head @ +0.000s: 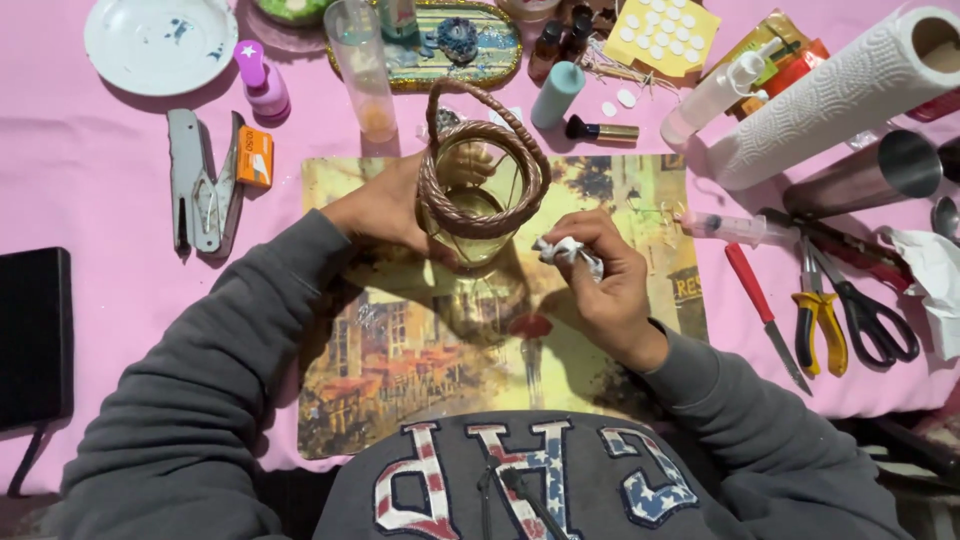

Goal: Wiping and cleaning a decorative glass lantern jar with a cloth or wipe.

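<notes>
Left hand [385,210] wraps around a clear glass jar with a brown braided rope rim and arched rope handle [480,180], fingers curled round its far side, thumb side toward the body; the fingertips show only through the glass, so exactly how hard they press is hard to tell. The jar is tipped, its mouth facing roughly toward the right hand, held just above a printed street-scene placemat in yellow and brown tones [600,350]. Right hand [605,285] pinches a small crumpled white wad of tissue or cloth [560,250] between thumb and forefinger, the other fingers folded under; the wad sits just off the fingertips, right beside the jar wall, touching or almost touching it. To do the wiping well, by my judgement: keep the left grip low on the glass, clear of the rope, so the right fingertips get free reach; keep the wad tight so it doesn't snag the braid; turn the jar with the left hand rather than chasing round with the right. Beyond the right knuckles lie a clear plastic syringe [725,228], a red-handled craft knife [765,315], yellow-handled pliers [820,320] and black scissors [870,315]. Past the left wrist, a metal hole punch [205,185].
</notes>
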